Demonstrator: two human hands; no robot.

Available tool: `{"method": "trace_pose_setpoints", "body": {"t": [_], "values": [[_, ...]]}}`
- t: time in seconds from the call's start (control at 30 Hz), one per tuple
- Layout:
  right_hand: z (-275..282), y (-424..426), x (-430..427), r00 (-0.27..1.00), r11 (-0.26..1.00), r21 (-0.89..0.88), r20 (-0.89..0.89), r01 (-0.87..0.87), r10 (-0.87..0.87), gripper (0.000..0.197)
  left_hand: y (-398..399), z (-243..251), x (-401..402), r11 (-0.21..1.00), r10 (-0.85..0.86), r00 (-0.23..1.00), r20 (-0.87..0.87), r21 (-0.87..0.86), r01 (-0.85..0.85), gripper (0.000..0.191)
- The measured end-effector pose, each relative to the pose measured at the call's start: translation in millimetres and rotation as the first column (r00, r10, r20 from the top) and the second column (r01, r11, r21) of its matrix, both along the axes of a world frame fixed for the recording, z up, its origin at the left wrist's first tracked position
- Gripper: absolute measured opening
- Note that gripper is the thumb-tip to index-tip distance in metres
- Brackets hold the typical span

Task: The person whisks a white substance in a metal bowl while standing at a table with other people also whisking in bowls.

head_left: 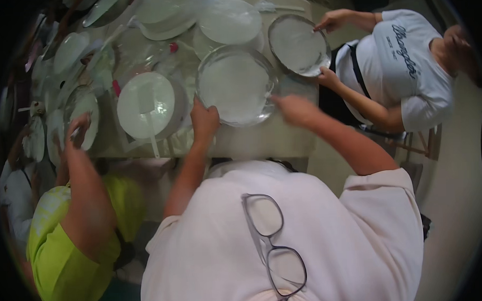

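A round, pale tray-like disc point(234, 85) with a shiny clear rim is before me above the near part of the table. My left hand point(206, 119) grips its lower left rim, thumb towards the disc. At its right rim is my right hand point(297, 108), blurred, with the fingertips at a small whitish bit; whether they pinch it I cannot tell. Left of the disc, a white round lid or plate point(146, 105) lies on a round stack, with a white flat-bladed spatula point(146, 100) on top, its handle pointing towards me.
A co-worker point(381, 66) at the right holds a similar disc point(299, 45). Another in a yellow-green shirt point(76, 236) works at the left over a round piece point(84, 116). Plastic-wrapped round plates point(230, 21) stand at the back of the table point(264, 143). A red cap-like object point(173, 47) lies there.
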State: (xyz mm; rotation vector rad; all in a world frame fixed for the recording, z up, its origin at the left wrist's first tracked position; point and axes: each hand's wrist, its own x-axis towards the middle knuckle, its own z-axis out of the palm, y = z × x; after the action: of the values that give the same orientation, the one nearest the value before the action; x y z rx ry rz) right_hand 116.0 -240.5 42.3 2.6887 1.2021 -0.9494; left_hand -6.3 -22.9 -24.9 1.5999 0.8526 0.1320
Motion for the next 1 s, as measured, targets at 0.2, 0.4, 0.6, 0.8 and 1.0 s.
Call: {"method": "trace_pose_setpoints", "body": {"t": [0.2, 0.4, 0.6, 0.8, 1.0], "values": [[-10, 12, 28, 0.999, 0.975, 0.221, 0.031, 0.012, -0.019, 0.043, 5, 6, -1, 0.988, -0.08, 0.996, 0.05, 0.137, 0.073, 0.054], [11, 4, -40, 0.984, 0.983, 0.165, -0.147, -0.078, 0.103, 0.049, 6, -21, 2, 0.939, -0.143, 0.99, -0.003, 0.317, 0.136, 0.053], [-5, -6, 3, 0.992, 0.995, 0.078, 0.116, -0.055, 0.045, 0.05, 15, -49, -13, 0.968, -0.021, 0.981, -0.192, 0.241, 0.068, 0.049], [25, -21, -56, 0.934, 0.944, 0.017, -0.154, 0.329, -0.322, 0.042, 14, -55, -29, 0.996, 0.084, 0.996, 0.021, -0.045, -0.083, 0.056], [31, -8, -57, 0.953, 0.94, 0.159, -0.078, 0.302, -0.293, 0.036, 28, -87, -68, 0.979, -0.205, 0.976, 0.079, 0.026, 0.203, 0.033]]}}
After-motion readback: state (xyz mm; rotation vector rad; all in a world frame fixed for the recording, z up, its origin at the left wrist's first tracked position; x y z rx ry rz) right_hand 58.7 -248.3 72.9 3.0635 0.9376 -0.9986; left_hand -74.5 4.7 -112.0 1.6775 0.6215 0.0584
